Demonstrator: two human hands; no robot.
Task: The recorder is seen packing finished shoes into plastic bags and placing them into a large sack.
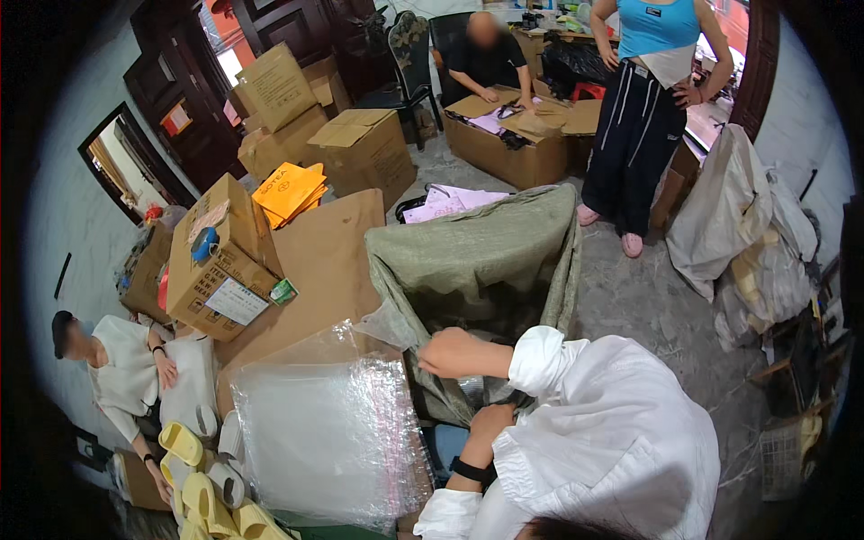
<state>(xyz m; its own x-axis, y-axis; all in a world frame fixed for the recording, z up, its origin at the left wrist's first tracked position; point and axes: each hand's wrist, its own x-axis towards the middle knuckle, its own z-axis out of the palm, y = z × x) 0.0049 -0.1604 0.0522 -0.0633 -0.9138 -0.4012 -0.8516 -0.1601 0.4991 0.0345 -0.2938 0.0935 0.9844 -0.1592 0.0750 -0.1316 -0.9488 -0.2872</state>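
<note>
My right hand (443, 352) is closed at the near left rim of a large grey-green woven sack (477, 238). A crumpled clear plastic bag (387, 326) runs up to its fingers and appears gripped in them. Lower down, my left hand (491, 421), with a black band at the wrist, reaches to the sack's near edge. Its fingers are hidden, so its hold cannot be told. Just below it a bit of shiny clear plastic (472, 389) shows inside the sack's mouth. Left of both hands lies a stack of clear plastic bags (324, 441).
The stack rests on a brown cardboard surface (333, 243) with orange packets (290, 193) and a carton (223, 261). Yellow slippers (207, 504) lie lower left beside a seated person (121, 369). Another sits behind an open box (508, 153); a third stands (634, 135) near white sacks (720, 211).
</note>
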